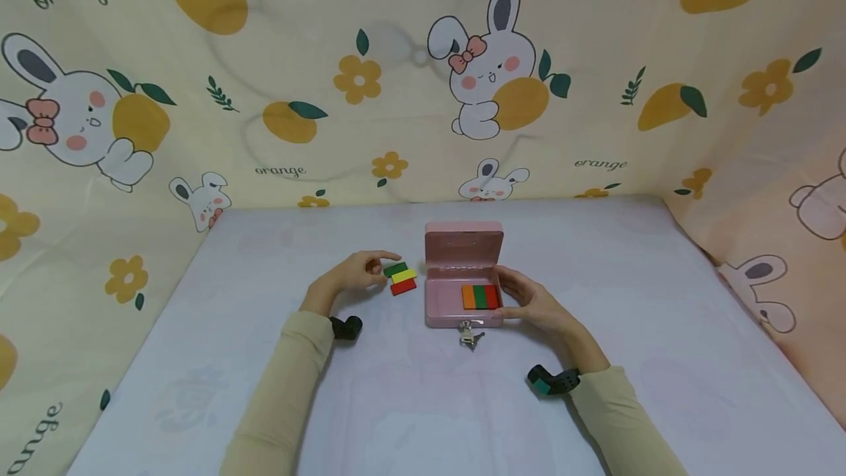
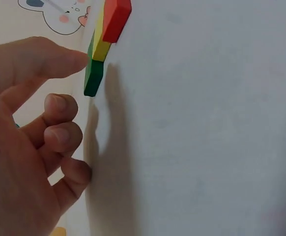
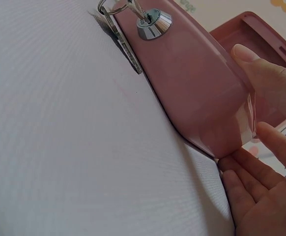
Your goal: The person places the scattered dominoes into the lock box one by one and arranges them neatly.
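A pink metal cash box (image 1: pixel 444 307) stands with its lid raised on the table. Inside, at the right, orange, green and red blocks (image 1: pixel 480 297) lie side by side. My right hand (image 1: pixel 538 307) holds the box's right side, its fingers along the outer wall (image 3: pixel 231 123). To the left of the box lie a green block (image 1: pixel 395 269), a yellow block (image 1: pixel 404 277) and a red block (image 1: pixel 403 287), touching in a staggered row. My left hand (image 1: pixel 357 272) is beside them, one digit at the green block (image 2: pixel 94 81). Its other visible fingers are loosely bent and hold nothing.
A lock with a key ring and keys (image 1: pixel 471 338) hangs from the box's front. Black bands (image 1: pixel 346 327) are on both wrists. White cloth (image 1: pixel 396 402) covers the table, and a printed curtain (image 1: pixel 396 13) stands behind and along the sides.
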Demonstrator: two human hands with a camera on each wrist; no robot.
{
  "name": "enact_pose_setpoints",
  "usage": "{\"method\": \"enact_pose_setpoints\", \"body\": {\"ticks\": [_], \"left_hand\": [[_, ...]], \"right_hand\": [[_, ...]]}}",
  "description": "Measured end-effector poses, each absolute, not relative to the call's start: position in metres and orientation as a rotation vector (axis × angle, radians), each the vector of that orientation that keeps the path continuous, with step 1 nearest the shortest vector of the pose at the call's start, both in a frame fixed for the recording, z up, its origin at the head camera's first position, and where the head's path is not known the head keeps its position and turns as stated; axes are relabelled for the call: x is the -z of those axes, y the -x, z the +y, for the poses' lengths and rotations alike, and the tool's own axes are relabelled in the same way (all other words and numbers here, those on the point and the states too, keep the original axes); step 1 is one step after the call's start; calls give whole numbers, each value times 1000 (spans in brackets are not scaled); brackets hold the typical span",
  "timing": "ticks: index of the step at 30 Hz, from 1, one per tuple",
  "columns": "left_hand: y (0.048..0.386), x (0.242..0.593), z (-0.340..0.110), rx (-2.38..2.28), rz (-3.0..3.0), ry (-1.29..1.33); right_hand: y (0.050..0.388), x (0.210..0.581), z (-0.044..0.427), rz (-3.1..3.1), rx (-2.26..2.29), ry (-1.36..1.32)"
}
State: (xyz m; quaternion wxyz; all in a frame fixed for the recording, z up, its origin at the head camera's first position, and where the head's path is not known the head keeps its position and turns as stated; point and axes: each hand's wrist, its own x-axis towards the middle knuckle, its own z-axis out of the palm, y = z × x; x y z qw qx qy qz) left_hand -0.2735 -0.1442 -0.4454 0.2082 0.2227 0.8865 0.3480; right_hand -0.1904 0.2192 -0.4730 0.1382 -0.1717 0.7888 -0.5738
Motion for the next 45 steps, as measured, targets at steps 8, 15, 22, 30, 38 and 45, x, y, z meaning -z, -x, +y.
{"method": "enact_pose_setpoints", "body": {"ticks": [8,15,22,30,38,45], "left_hand": [[278,444,-140,-901,2432,-564],[280,445,-138,-889,2411,-503],[280,444,-135,-811,2454,-489],[278,444,-136,-786,2486,-499],[279,449,-144,-858,2513,-502],[275,450,-147,-963,2498,-404]], "right_hand": [[191,473,219,2274,1666,502],[190,472,218,2272,1678,488],[190,470,217,2277,1672,478],[190,472,217,2273,1674,484],[190,473,218,2255,1689,491],[190,474,219,2258,1686,474]]}}
